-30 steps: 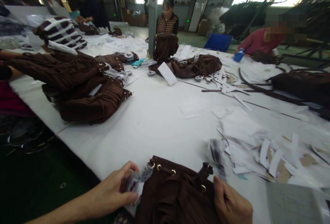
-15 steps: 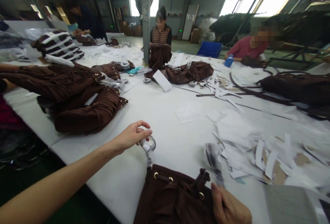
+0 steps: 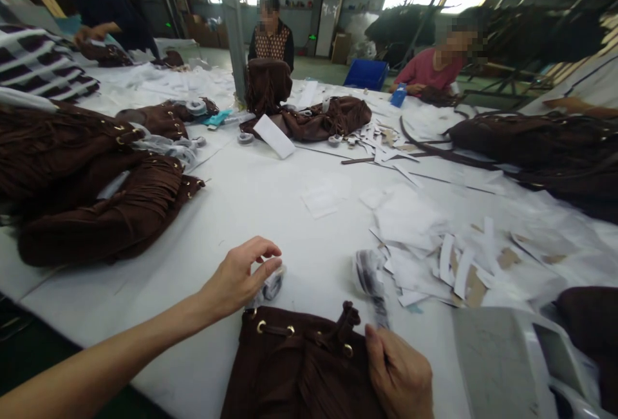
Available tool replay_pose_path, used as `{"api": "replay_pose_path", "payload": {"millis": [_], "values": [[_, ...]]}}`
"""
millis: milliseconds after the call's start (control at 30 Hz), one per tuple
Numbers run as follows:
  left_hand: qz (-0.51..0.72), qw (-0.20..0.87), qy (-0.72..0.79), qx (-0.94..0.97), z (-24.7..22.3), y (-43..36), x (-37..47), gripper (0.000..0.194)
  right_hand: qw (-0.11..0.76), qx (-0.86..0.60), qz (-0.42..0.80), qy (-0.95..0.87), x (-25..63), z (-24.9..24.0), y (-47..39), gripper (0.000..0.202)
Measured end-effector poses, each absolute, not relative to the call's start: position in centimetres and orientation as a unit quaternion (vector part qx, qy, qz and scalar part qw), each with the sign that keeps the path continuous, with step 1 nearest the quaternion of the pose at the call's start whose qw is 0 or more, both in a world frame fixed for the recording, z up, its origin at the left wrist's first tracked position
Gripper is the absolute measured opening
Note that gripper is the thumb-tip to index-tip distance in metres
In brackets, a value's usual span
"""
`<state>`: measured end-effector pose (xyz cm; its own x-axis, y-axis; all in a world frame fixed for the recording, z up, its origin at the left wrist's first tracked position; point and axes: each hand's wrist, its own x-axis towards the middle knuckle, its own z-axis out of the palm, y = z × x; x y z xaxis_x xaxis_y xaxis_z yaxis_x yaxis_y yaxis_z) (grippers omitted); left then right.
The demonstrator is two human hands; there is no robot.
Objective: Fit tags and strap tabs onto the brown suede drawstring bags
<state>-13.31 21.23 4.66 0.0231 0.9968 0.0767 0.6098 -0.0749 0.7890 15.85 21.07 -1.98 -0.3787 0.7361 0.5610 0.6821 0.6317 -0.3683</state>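
Note:
A dark brown fringed drawstring bag [image 3: 299, 367] with gold eyelets lies in front of me at the table's near edge. My right hand [image 3: 403, 371] grips its right upper edge, thumb on top. My left hand [image 3: 251, 268] is curled above the bag's left corner, thumb and fingertips close together on a plastic-wrapped strap coil [image 3: 273, 285]; the exact contact is partly hidden. A second wrapped strap coil [image 3: 367, 272] rests on the table beyond the right hand. Between the eyelets a brown cord toggle [image 3: 348, 319] sticks up.
Brown fringed bags [image 3: 106, 206] are piled at left. Paper scraps [image 3: 454, 264] spread over the right side of the white table [image 3: 241, 200]. A grey device [image 3: 497, 361] stands at lower right. Beside a metal post [image 3: 233, 26] more bags lie; several people work around the table.
The view has shifted to the right. My left hand has brought the wrapped coil lower, nearer the bag's left corner. My right hand keeps its grip on the bag.

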Motion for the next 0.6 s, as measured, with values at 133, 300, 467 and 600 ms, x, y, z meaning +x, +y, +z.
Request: {"api": "replay_pose_path", "payload": {"millis": [133, 300, 467, 600], "values": [[0.215, 0.332, 0.527, 0.752, 6.2, 20.1, -10.7, 0.030, 0.368, -0.431, 0.041, -0.823, 15.7, -1.4, 21.0, 0.037], [0.011, 0.256, 0.524, 0.812, 4.9, 20.0, -7.8, 0.044, 0.387, -0.438, 0.051, -0.810, 15.7, -1.2, 20.9, 0.037], [-0.040, 0.187, 0.478, 0.857, 3.3, 19.4, -8.7, 0.049, 0.377, -0.414, 0.060, -0.827, 16.0, -1.7, 20.9, 0.036], [0.000, 0.174, 0.418, 0.892, 2.6, 18.7, -10.7, 0.037, 0.371, -0.369, 0.064, -0.849, 15.6, -1.4, 20.9, 0.034]]}}
